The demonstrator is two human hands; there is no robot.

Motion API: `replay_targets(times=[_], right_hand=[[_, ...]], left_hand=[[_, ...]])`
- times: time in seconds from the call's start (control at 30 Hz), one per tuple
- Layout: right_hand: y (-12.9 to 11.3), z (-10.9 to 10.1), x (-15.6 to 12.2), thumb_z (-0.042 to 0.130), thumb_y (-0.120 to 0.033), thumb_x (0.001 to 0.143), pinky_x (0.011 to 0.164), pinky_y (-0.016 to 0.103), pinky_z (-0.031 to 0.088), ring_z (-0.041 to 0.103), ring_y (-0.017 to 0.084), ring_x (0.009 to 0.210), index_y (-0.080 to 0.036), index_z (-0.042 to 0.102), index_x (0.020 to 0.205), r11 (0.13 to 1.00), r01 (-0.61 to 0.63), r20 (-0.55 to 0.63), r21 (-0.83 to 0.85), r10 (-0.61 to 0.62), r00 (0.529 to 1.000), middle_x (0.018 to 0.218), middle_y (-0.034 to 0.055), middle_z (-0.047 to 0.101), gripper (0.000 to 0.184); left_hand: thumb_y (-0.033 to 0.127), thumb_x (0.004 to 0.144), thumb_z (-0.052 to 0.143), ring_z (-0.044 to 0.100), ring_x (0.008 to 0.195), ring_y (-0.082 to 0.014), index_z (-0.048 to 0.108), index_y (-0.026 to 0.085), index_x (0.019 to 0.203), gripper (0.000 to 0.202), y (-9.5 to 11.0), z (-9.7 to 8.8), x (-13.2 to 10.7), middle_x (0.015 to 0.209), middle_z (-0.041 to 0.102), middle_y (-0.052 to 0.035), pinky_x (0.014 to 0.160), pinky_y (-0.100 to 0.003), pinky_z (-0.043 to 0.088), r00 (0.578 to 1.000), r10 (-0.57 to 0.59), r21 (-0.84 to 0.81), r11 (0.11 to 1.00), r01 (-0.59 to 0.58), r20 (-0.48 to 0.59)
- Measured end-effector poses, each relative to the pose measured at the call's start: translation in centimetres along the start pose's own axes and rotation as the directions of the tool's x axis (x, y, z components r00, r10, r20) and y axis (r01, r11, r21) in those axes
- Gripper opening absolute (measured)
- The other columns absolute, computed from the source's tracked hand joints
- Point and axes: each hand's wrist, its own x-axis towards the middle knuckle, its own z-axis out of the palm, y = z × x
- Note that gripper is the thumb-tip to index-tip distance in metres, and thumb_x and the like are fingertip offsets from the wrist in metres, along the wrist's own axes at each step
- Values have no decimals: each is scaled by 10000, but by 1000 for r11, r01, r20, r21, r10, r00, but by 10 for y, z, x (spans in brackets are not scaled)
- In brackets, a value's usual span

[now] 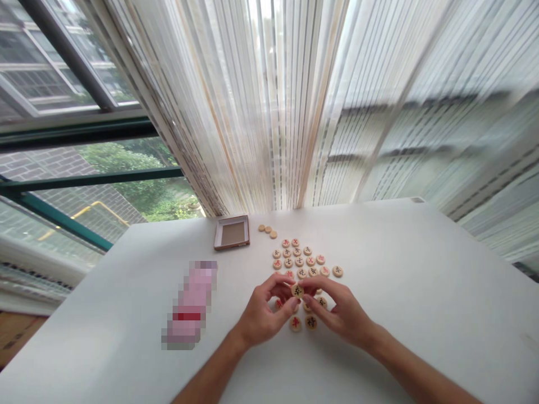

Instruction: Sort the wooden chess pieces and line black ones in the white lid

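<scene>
A: Status from your side?
B: Most of the round pieces [299, 261] sit face up in rough rows on the white table [379, 241], red and black marks showing.
A: Hands?
B: Left hand [260, 317] and right hand [352, 318] both grasping: fingertips pinch one black-marked disc [297, 291], tilted up over the near rows.
A: Which hand carries it?
B: Can't tell.
A: What's left?
B: That one, plus three blank-topped discs [268, 229] apart from the rows, just beside the shallow tray [234, 232]. I'd count those as not yet sorted in.
A: Rows done?
B: Far rows look laid, spacing uneven. Near ones are partly behind the fingers, so can't call it. My read: mostly through, not finished.
</scene>
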Motion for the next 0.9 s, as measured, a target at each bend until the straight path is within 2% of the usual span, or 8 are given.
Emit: replay_targets(times=[0.3, 0.5, 0.67, 0.9], right_hand=[[3, 1, -2, 573, -193, 971, 809, 276, 564, 699, 167, 859, -241, 640, 1158, 999, -32, -17, 24, 32, 999, 967, 35, 739, 205], [0, -1, 0, 596, -209, 956, 763, 260, 560, 682, 156, 796, -229, 655, 1072, 997, -74, 13, 25, 74, 997, 894, 23, 724, 132], [-1, -1, 0, 655, -229, 920, 736, 238, 552, 675, 142, 759, -220, 651, 995, 995, -101, 23, 19, 100, 995, 845, 7, 718, 76], [1, 1, -1, 699, -290, 898, 626, 208, 522, 653, 124, 652, -204, 636, 883, 988, -151, -9, 12, 151, 988, 726, -13, 690, 108]], left_hand=[[286, 916, 686, 709, 826, -174, 609, 178, 1167, 284, -4, 2, 0, 889, 732, -50, 777, -281, 559, 1000, -1, 55, 998, 3, -26], [234, 892, 705, 723, 843, -167, 658, 196, 1157, 273, 2, 2, 0, 929, 756, -42, 802, -270, 572, 998, 55, 151, 987, -52, -15], [201, 870, 717, 742, 888, -177, 663, 195, 1164, 299, 5, 4, 0, 1004, 768, -55, 833, -281, 589, 996, 82, 158, 984, -84, 22], [196, 877, 710, 754, 886, -173, 663, 199, 1148, 275, 3, 6, -1, 1001, 780, -47, 820, -265, 589, 993, 108, 172, 978, -116, 53]])
